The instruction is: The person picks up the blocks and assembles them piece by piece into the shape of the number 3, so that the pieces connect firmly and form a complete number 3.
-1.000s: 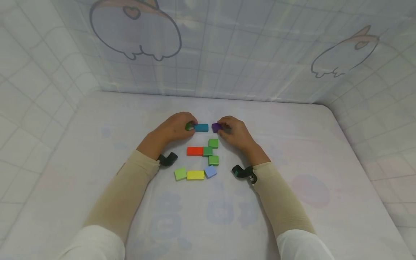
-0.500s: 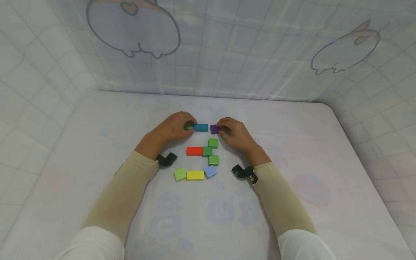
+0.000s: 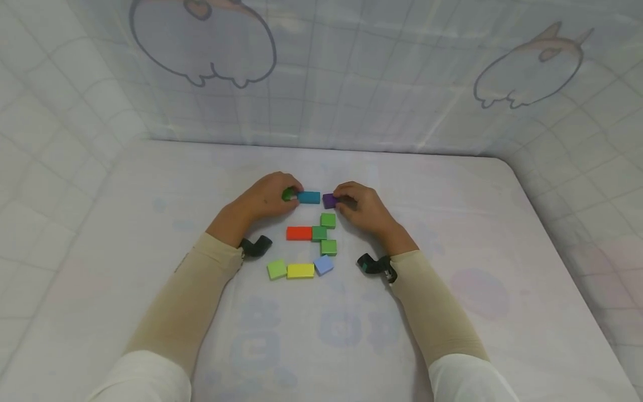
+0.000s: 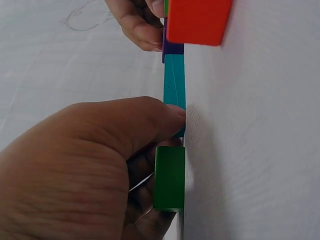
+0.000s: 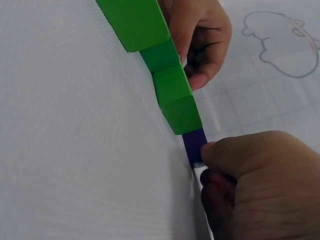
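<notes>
My left hand point(image 3: 270, 195) pinches a blue rectangular block point(image 3: 308, 197) near its left end, on the white surface. Beside that block a green block point(image 4: 170, 178) stands under the left hand, partly covered in the head view. My right hand point(image 3: 364, 207) holds a small purple block point(image 3: 329, 201) between thumb and fingers. In the head view a narrow gap separates the purple block from the blue one's right end. Nearer to me lie a red block point(image 3: 298, 233), a darker green block point(image 3: 318, 234) touching it, and two light green blocks, one point(image 3: 328, 220) above and one point(image 3: 329, 248) below.
Closest to me is a row with a lime block point(image 3: 277, 269), a yellow block point(image 3: 300, 271) and a tilted periwinkle block point(image 3: 324, 265). Walls of grid-patterned cloth point(image 3: 351, 111) rise behind and at both sides. A black wrist mount point(image 3: 257, 246) sits at each wrist.
My right hand has brought the purple block slightly left, narrowing its gap to the blue block. The left hand keeps its grip on the blue block. The head view has shifted a little.
</notes>
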The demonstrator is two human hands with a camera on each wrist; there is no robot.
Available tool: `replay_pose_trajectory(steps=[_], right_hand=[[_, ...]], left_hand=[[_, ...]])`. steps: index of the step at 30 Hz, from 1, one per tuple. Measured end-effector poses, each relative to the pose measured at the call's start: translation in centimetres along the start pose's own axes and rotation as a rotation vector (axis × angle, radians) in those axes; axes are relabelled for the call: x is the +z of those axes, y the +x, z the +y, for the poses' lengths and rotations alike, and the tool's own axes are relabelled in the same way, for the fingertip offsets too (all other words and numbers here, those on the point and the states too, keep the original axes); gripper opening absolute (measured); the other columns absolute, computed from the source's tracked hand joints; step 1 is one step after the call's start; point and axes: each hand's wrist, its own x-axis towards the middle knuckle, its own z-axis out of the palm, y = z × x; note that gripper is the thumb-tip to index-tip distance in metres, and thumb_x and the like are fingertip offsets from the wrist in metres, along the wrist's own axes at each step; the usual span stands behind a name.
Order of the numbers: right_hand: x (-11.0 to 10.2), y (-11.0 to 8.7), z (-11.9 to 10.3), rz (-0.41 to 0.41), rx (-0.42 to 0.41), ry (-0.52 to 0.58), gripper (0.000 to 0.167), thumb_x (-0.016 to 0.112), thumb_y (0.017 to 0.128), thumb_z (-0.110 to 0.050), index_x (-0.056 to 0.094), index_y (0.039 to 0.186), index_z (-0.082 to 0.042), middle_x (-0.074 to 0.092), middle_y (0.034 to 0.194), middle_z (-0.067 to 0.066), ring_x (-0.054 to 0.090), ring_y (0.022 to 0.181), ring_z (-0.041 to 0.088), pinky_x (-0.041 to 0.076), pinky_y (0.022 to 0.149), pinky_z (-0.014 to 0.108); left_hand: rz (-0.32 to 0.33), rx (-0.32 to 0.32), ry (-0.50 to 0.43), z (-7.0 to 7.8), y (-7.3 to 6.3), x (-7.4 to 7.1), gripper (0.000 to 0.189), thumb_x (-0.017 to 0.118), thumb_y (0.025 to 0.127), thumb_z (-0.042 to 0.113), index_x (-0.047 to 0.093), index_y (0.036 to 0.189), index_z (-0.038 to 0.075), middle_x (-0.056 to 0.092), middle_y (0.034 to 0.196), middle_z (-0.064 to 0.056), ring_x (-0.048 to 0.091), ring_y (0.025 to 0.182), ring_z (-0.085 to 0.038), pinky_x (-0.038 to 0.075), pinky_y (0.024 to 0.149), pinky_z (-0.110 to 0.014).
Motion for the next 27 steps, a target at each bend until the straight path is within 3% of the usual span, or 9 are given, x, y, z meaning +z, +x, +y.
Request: replay_pose_trajectory(steps=[7, 21, 27], right_hand=[[-0.03, -0.10, -0.17, -0.020, -0.012, 0.004, 0.023, 0.068, 0.091, -0.006, 0.071, 0.114, -0.003, 0.066, 0.123, 0.008, 0.061, 0.118, 0.021, 0.046, 0.106, 0.035], [-0.11, -0.15, -0.32, -0.037, -0.007, 0.003, 0.023, 0.068, 0.091, -0.008, 0.072, 0.114, -0.005, 0.067, 0.123, 0.005, 0.060, 0.119, 0.018, 0.046, 0.106, 0.033], [-0.23, -0.13, -0.30, -0.036, -0.012, 0.023, 0.022, 0.069, 0.091, -0.007, 0.072, 0.112, -0.004, 0.067, 0.122, 0.006, 0.060, 0.118, 0.018, 0.047, 0.105, 0.033]], left_hand=[[-0.003, -0.010, 0.012, -0.08, 0.01, 0.02, 0.034, 0.067, 0.093, 0.025, 0.064, 0.126, 0.014, 0.060, 0.125, -0.002, 0.050, 0.114, -0.022, 0.045, 0.107, -0.044], [0.020, 0.042, 0.023, -0.16, 0.11, 0.08, 0.034, 0.068, 0.093, 0.023, 0.065, 0.125, 0.010, 0.062, 0.122, -0.004, 0.052, 0.110, -0.022, 0.047, 0.104, -0.042], [0.020, 0.036, 0.017, 0.05, 0.11, -0.05, 0.033, 0.068, 0.093, 0.022, 0.065, 0.124, 0.010, 0.062, 0.120, -0.005, 0.052, 0.108, -0.022, 0.047, 0.104, -0.042]])
